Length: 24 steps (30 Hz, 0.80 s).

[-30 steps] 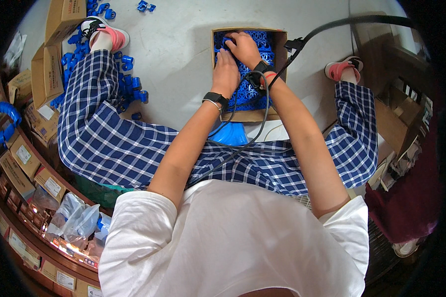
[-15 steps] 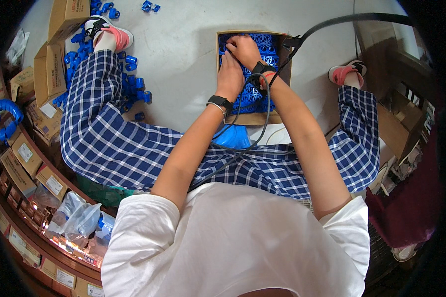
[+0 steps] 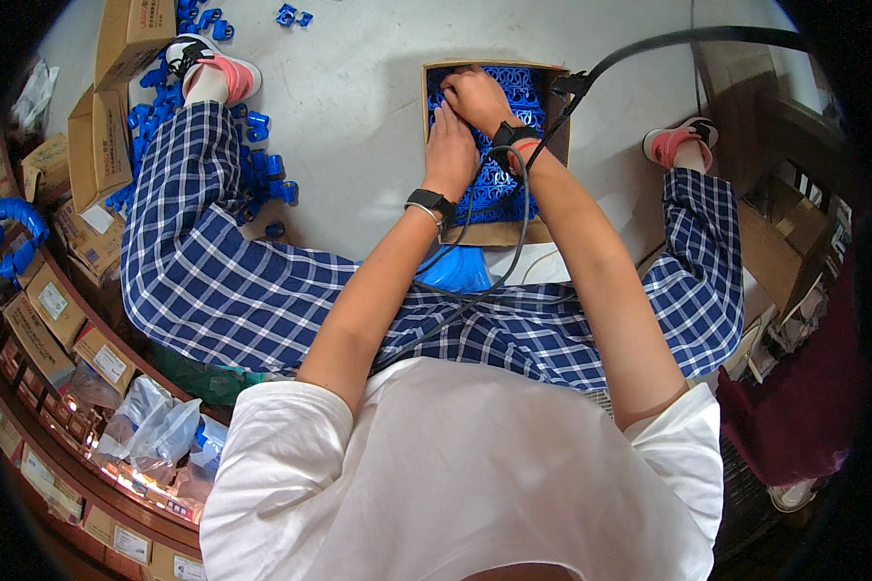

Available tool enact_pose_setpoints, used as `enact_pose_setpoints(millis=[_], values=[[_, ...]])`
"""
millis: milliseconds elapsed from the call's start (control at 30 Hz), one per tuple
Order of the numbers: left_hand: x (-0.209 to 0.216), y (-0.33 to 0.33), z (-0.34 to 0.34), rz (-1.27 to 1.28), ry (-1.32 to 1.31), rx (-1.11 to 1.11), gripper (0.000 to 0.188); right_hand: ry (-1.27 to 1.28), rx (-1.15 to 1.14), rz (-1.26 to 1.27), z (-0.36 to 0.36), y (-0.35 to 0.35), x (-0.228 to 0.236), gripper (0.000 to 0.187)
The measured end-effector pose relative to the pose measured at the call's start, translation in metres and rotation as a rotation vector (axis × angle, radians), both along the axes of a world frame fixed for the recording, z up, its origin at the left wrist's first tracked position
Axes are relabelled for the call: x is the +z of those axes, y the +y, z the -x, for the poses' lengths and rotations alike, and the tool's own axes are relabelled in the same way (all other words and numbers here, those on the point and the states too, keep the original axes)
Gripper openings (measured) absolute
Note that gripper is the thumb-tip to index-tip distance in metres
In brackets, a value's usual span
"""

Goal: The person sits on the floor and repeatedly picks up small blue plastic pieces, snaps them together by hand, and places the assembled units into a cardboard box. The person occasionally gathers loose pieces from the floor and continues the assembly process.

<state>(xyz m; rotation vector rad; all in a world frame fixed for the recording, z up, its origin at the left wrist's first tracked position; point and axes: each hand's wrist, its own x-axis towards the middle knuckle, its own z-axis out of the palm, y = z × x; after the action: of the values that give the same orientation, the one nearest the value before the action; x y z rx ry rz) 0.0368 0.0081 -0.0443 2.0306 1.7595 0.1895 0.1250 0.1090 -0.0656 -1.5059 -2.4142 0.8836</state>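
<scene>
1. Head view is filled mostly by the seated person, whose legs in blue plaid trousers (image 3: 213,281) are spread on the pale floor (image 3: 358,107).
2. Stacked cardboard cartons (image 3: 102,136) are seen along the left edge, well apart from the hands.
3. An open cardboard box (image 3: 499,232) is set on the floor between the feet, and it is packed with rows of blue plastic fittings (image 3: 499,194).
4. A loose heap of the same blue fittings (image 3: 252,160) is scattered beside the left leg, near the pink shoe (image 3: 228,73).
5. A dark cable (image 3: 649,44) is run from the upper right down to the box's right edge and loops over the lap.
6. The left hand (image 3: 451,150) is laid flat on the fittings at the box's left side, fingers together and pressed down; nothing appears to be gripped.
7. The right hand (image 3: 475,97) is reached to the far left corner of the box, fingers curled onto the fittings there; whether one piece is pinched cannot be told.
8. For the packing to be done well, as may be judged, the settled rows should be held firm by the flat hand while each piece is nested tightly into the corner, and the cable should be kept off the rows.
</scene>
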Motion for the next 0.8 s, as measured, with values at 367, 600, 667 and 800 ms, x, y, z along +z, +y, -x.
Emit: enact_pose_setpoints(millis=[367, 600, 667, 800], values=[[0.007, 0.004, 0.0, 0.054, -0.1, 0.048, 0.067, 0.083, -0.039, 0.06, -0.007, -0.002, 0.029, 0.026], [0.04, 0.02, 0.015, 0.053, -0.206, 0.019, 0.059, 0.299, -0.201, 0.058, -0.04, 0.0, 0.062, 0.018], [0.06, 0.027, 0.024, -0.007, -0.248, 0.04, 0.055, 0.385, -0.198, 0.016, -0.055, 0.001, 0.071, 0.018], [0.112, 0.049, 0.052, -0.09, -0.417, 0.187, 0.048, 0.422, -0.246, -0.096, -0.074, 0.001, 0.087, 0.018]])
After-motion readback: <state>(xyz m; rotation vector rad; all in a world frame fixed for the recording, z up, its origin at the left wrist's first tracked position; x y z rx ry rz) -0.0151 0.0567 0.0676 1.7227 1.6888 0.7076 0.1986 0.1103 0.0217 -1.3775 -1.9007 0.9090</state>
